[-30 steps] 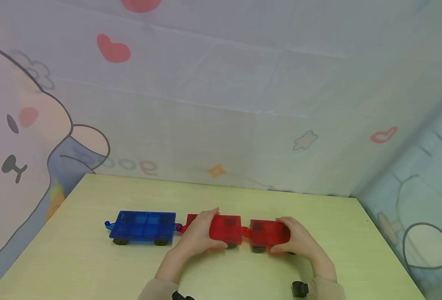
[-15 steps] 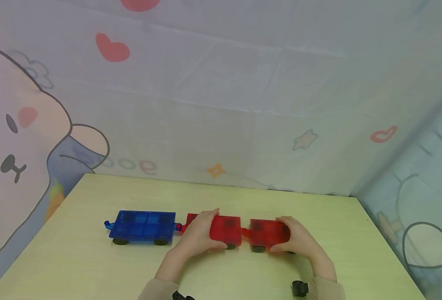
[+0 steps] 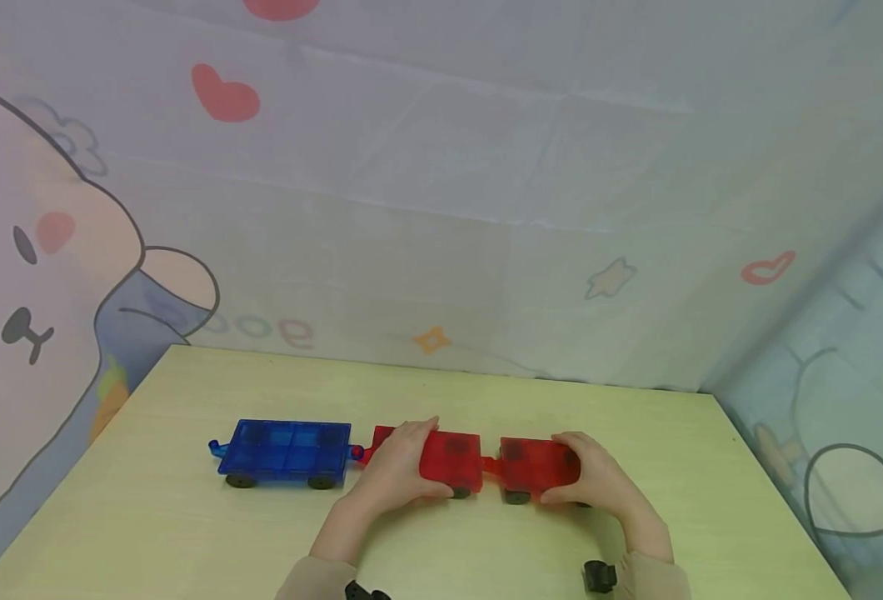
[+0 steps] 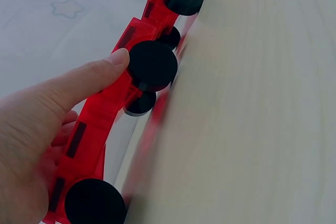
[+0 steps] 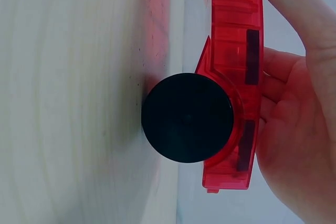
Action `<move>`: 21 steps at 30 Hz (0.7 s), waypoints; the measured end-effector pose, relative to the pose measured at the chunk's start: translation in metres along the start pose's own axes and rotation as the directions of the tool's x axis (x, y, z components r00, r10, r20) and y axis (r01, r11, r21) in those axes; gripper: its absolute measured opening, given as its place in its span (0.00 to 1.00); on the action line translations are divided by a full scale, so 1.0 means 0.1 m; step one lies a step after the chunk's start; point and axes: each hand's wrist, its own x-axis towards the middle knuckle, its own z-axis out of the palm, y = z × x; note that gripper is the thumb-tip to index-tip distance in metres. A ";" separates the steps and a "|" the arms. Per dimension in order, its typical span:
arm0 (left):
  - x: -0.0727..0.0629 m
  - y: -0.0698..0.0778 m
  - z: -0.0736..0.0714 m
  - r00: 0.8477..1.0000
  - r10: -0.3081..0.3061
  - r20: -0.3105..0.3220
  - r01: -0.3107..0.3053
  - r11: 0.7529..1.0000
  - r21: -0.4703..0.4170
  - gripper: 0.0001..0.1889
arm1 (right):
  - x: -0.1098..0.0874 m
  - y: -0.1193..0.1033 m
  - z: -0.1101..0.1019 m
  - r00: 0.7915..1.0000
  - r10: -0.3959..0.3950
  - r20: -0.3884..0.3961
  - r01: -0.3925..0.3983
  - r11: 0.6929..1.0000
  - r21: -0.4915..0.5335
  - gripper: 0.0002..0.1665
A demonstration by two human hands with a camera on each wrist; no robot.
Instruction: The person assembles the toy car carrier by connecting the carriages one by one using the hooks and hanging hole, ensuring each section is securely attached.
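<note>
Three toy train cars stand in a row on the table. My left hand [image 3: 395, 468] grips the middle car, a see-through red one [image 3: 451, 457], thumb along its near side and fingers over the far side. In the left wrist view the thumb presses on that red side just beside a black wheel [image 4: 153, 66]. My right hand [image 3: 595, 477] holds the right-hand red car [image 3: 535, 465] by its right end, thumb near, fingers beyond. A red coupling [image 3: 491, 466] bridges the two red cars. On the left, a blue car [image 3: 289, 451] is hooked to the middle one.
The light wooden table [image 3: 209, 542] carries the cars near its middle. Behind it hangs a pale printed cloth [image 3: 456, 183] with hearts and cartoon bears. A black strap piece [image 3: 600, 577] sits at the right sleeve.
The red coupling link between the two red cars has dropped flatter, its ring less visible than a second ago. Both hands keep their places on the cars.
</note>
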 end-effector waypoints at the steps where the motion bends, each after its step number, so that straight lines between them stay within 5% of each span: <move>1: 0.00 0.00 0.00 1.000 0.001 0.001 -0.001 1.000 0.003 0.51 | 0.00 0.00 0.00 1.000 0.002 0.001 -0.002 1.000 0.000 0.54; 21: 0.00 0.00 0.01 1.000 0.000 0.016 0.000 0.999 0.040 0.50 | 0.00 0.01 0.00 1.000 0.010 0.005 -0.010 1.000 0.008 0.55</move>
